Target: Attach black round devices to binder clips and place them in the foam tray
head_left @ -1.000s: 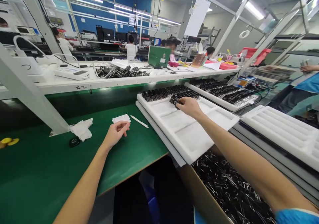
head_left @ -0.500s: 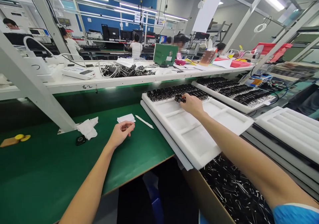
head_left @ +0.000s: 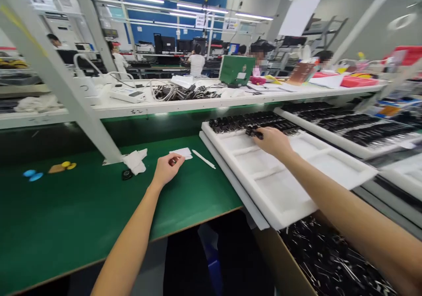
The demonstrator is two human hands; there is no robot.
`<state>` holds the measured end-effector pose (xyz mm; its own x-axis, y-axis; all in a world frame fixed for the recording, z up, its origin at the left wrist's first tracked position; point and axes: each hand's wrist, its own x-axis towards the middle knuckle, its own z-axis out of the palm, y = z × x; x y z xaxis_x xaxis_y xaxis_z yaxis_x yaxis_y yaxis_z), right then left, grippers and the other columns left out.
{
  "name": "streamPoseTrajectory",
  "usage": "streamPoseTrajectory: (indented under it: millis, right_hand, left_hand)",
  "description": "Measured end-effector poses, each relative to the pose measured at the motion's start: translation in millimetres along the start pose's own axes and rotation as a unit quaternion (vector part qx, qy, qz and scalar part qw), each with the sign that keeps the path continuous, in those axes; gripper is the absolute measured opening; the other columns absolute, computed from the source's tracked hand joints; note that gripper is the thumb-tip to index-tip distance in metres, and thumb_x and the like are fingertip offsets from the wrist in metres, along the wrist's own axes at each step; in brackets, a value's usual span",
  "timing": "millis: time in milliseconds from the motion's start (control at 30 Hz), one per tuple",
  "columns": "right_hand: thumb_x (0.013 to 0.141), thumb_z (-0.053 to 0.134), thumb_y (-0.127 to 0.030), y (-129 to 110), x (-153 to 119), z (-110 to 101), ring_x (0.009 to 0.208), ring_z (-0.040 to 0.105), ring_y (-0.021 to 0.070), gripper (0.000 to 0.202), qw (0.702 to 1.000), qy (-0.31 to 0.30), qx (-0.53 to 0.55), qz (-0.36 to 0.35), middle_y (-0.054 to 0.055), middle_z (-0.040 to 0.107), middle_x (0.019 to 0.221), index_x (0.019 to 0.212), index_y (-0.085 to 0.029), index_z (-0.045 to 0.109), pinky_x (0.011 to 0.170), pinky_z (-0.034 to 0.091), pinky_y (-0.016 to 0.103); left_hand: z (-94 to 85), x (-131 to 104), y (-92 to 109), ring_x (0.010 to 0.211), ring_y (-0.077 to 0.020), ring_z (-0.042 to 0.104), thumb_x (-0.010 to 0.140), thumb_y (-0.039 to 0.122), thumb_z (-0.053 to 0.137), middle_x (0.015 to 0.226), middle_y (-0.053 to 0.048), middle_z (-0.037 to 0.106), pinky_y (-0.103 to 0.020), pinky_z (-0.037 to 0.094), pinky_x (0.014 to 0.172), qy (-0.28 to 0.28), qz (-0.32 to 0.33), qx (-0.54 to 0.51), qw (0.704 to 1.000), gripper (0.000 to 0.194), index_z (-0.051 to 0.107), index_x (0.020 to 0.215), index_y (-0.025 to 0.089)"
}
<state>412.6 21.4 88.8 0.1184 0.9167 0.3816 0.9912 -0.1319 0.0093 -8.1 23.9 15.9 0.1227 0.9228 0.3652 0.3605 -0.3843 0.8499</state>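
Observation:
My left hand (head_left: 168, 169) is over the green table with fingers curled. Its thumb and forefinger pinch at the edge of the white paper slips (head_left: 180, 152). Right of the slips lies a white pen-like stick (head_left: 203, 159). My right hand (head_left: 273, 142) reaches over a white foam tray (head_left: 235, 150), its fingers closed on a small black device (head_left: 253, 131) beside the filled rows. Rows of similar black pieces (head_left: 240, 120) with silver metal parts fill the tray's far compartments. One small black square piece (head_left: 126, 174) with a round face lies beside a crumpled white tissue (head_left: 135, 161).
A second foam tray (head_left: 349, 135) holds more black pieces on the right. Below, an open carton (head_left: 285, 261) contains many black pieces with wire loops. A white shelf (head_left: 198, 106) and a slanted post (head_left: 89, 124) border the table. Blue discs (head_left: 35, 176) lie far left.
The view has turned left, shifting the scene to the right. My left hand has moved forward to the paper slips, and its thumb and forefinger have come together. My right hand still grips the black device.

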Motion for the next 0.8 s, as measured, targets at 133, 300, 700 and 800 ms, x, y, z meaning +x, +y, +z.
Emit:
streamPoseTrajectory:
  millis: [133, 300, 700, 800]
  right_hand:
    - [0.096, 0.062, -0.04, 20.3, -21.6, 3.8, 0.114, 0.059, 0.0354, 0.044, 0.998, 0.035, 0.035, -0.031, 0.014, 0.064, 0.128, 0.133, -0.016, 0.062, 0.088, 0.049, 0.04]
    - [0.095, 0.064, -0.03, 23.8, -32.9, 1.1, 0.112, 0.06, 0.0316, 0.035, 0.997, -0.001, 0.07, -0.021, 0.013, 0.067, 0.122, 0.126, -0.013, 0.064, 0.092, 0.046, 0.037]
    - [0.099, 0.062, -0.035, 12.0, -23.1, 1.7, 0.108, 0.06, 0.029, 0.023, 0.997, 0.012, 0.076, 0.01, 0.01, 0.07, 0.111, 0.108, -0.016, 0.073, 0.083, 0.047, 0.033]
    - [0.099, 0.061, -0.036, 10.2, -27.1, 4.1, 0.113, 0.059, 0.0291, 0.024, 0.997, 0.02, 0.07, -0.001, 0.011, 0.067, 0.119, 0.098, -0.017, 0.075, 0.083, 0.049, 0.033]
  left_hand:
    - [-32.5, 6.7, -7.4, 0.062, -0.0172, 0.058, 0.088, 0.046, 0.061, 0.069, -0.003, 0.068, -0.03, 0.044, 0.065, 0.121, -0.007, 0.122, 0.985, 0.03, 0.073, 0.078, 0.02]
    - [-66.0, 10.4, -19.3, 0.07, -0.0217, 0.064, 0.086, 0.048, 0.06, 0.073, -0.004, 0.07, -0.031, 0.046, 0.069, 0.201, -0.067, 0.212, 0.954, 0.031, 0.072, 0.081, 0.02]
    - [-75.1, 13.4, -23.1, 0.069, -0.0227, 0.065, 0.085, 0.052, 0.06, 0.072, -0.004, 0.07, -0.032, 0.046, 0.068, 0.196, -0.113, 0.228, 0.947, 0.032, 0.072, 0.082, 0.022]
    - [-77.4, 14.5, -23.5, 0.07, -0.0227, 0.065, 0.085, 0.051, 0.06, 0.076, -0.005, 0.071, -0.032, 0.047, 0.069, 0.213, -0.115, 0.23, 0.943, 0.032, 0.073, 0.084, 0.022]
